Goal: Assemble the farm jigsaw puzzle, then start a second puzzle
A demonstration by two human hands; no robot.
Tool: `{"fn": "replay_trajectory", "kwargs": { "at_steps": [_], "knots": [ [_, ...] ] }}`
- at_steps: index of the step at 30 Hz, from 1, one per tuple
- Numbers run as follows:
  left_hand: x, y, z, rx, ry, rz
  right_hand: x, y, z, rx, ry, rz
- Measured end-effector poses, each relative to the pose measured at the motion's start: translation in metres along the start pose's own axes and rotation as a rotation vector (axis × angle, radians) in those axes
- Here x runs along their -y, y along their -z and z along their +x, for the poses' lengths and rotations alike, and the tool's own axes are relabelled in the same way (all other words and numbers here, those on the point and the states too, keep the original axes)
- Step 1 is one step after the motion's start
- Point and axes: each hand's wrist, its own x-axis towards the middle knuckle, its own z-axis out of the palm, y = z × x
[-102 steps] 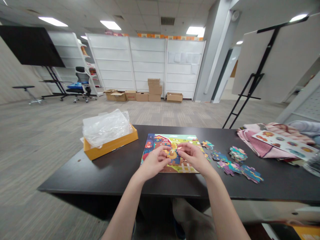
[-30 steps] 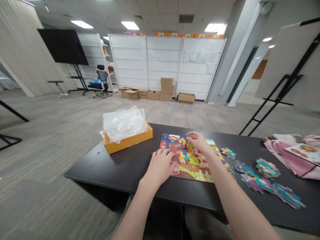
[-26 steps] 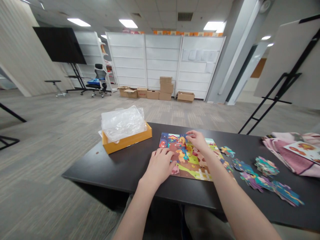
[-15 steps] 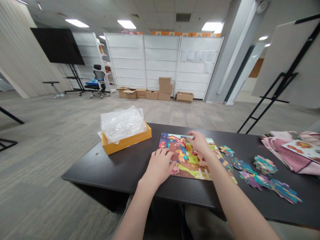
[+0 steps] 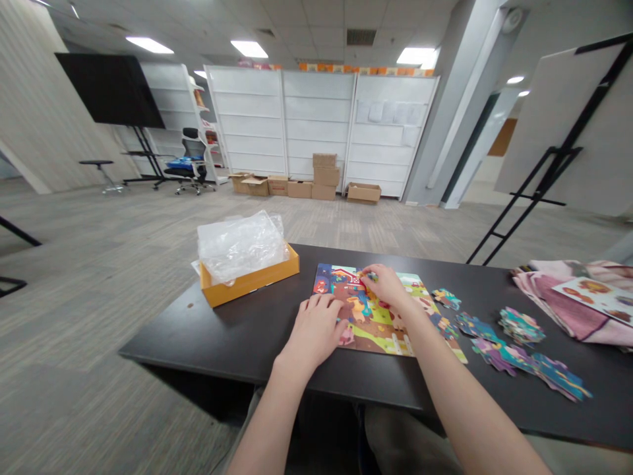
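Note:
A colourful farm jigsaw puzzle (image 5: 376,332) lies flat on the dark table, showing a red barn, animals and a white fence. My left hand (image 5: 316,323) rests palm down over its lower left edge, fingers spread and touching the picture. Over the upper middle, close to the barn, my right hand (image 5: 384,285) pinches a small puzzle piece (image 5: 372,276) between thumb and fingers; most of the piece is hidden. Loose pieces (image 5: 446,298) lie just right of the puzzle. Farther right are a pile of pieces (image 5: 521,325) and a row of joined or overlapping pieces (image 5: 517,357).
On the table's left stands a yellow box (image 5: 257,278) holding clear plastic wrapping (image 5: 240,247). A pink cloth (image 5: 554,300) with a printed sheet (image 5: 596,298) on it lies at the right. Beyond the table are cardboard boxes (image 5: 325,177), an office chair (image 5: 190,165) and a board stand (image 5: 539,175).
My right hand has moved slightly left and toward the barn, its fingers now drawn together on a piece. My left hand stays in place. The view has shifted slightly.

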Motion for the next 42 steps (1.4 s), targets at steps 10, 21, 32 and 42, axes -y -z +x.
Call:
{"fn": "replay_trajectory", "kwargs": {
  "at_steps": [10,21,32,42],
  "knots": [
    [0.002,-0.002,0.001,-0.012,-0.014,0.004,0.007,0.005,-0.002,0.014,-0.01,-0.017],
    [0.002,-0.002,0.004,0.02,-0.025,0.054,0.021,0.017,-0.011,0.018,-0.017,-0.088],
    [0.008,-0.006,0.003,0.043,-0.035,0.041,-0.048,0.122,-0.065,-0.004,-0.456,-0.464],
    [0.024,-0.008,0.007,-0.153,-0.065,-0.268,-0.08,0.111,-0.087,0.145,-0.55,-0.405]
  ]
}}
